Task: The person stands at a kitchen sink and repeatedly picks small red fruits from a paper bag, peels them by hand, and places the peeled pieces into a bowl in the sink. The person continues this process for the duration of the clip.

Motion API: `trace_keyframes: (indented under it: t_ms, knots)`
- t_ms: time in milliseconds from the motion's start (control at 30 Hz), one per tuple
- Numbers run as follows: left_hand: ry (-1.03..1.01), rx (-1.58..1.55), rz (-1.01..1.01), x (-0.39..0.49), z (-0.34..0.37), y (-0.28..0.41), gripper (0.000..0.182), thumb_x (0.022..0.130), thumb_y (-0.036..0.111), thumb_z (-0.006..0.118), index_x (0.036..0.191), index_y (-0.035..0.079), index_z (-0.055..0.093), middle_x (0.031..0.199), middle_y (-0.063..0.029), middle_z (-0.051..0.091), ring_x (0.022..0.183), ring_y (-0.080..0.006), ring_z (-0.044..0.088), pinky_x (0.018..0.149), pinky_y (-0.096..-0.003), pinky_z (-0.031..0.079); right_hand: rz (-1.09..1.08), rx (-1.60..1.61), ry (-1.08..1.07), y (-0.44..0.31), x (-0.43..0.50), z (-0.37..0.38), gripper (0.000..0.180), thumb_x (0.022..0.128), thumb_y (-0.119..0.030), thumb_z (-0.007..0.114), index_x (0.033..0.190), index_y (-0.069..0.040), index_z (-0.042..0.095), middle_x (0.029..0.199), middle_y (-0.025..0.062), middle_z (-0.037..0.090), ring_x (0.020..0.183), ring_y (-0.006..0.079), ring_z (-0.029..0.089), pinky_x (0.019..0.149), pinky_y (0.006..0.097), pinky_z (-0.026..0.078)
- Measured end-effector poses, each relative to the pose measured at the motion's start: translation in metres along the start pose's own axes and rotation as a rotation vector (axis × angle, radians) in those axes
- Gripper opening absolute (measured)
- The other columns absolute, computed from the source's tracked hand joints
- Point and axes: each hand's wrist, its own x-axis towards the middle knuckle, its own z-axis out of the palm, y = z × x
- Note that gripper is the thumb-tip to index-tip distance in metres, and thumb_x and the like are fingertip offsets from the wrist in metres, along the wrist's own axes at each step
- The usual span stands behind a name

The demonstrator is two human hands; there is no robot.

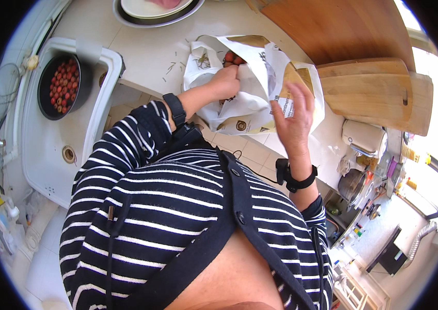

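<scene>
A white plastic bag [234, 123] with brown printing and writing stands open at the counter's front edge. Round red fruits [234, 58], perhaps hawthorns, show inside its mouth. My left hand [226, 82] reaches into that mouth with curled fingers, close below the fruits. Its fingertips are hidden, so any hold cannot be made out. Against the bag's right side, my right hand [296, 112] has thumb and fingers spread, with nothing visible in its grasp. Some thin stems [203, 61] lie within the bag's upper left part.
At left, a dark pot [83, 87] of red fruits sits in a white sink [44, 155]. Loose stem bits [171, 68] are scattered on the counter [141, 54]. A metal basin [157, 24] holding a plate is at the back; wooden cutting boards [362, 91] stand at right.
</scene>
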Motion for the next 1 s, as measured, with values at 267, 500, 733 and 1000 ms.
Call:
trace_keyframes:
  t_ms: [267,500,733,1000]
  knots:
    - [0.212,0.374,0.41,-0.016,-0.024,-0.049,0.063,0.078,0.017,0.074,0.136,0.01,0.052,0.147,-0.0209,0.044,0.137,-0.0406,0.038,0.111,-0.0498,0.035,0.596,0.11,-0.011,0.114,-0.039,-0.012,0.071,0.087,-0.018,0.073,0.146,-0.001,0.036,0.134,0.0197,0.051,0.122,0.0327,0.051,0.104,0.0431,0.041]
    - [0.04,-0.089,0.321,0.012,-0.035,-0.073,0.063,0.088,0.011,0.066,0.147,0.012,0.043,0.146,-0.0241,0.044,0.137,-0.037,0.041,0.111,-0.0471,0.037,0.466,0.738,0.054,0.056,0.011,-0.041,0.049,0.099,-0.006,0.055,0.145,-0.003,0.039,0.128,0.0078,0.054,0.114,0.0124,0.052,0.099,0.0266,0.042]
    - [0.027,-0.129,0.252,0.012,-0.025,-0.066,0.058,0.09,0.012,0.064,0.145,0.011,0.046,0.145,-0.02,0.048,0.133,-0.0322,0.047,0.11,-0.0428,0.039,0.16,0.706,0.066,-0.027,0.056,-0.064,0.049,0.1,-0.007,0.058,0.146,-0.004,0.04,0.131,0.0101,0.057,0.114,0.013,0.056,0.099,0.027,0.046]
    - [0.026,-0.199,0.258,0.008,-0.03,-0.068,0.053,0.092,0.012,0.063,0.143,0.01,0.05,0.143,-0.0153,0.052,0.128,-0.0267,0.053,0.109,-0.038,0.041,0.23,0.15,0.126,0.045,0.042,-0.061,0.036,0.098,-0.011,0.06,0.134,-0.007,0.055,0.116,0.0117,0.067,0.101,0.0156,0.063,0.09,0.0306,0.05]
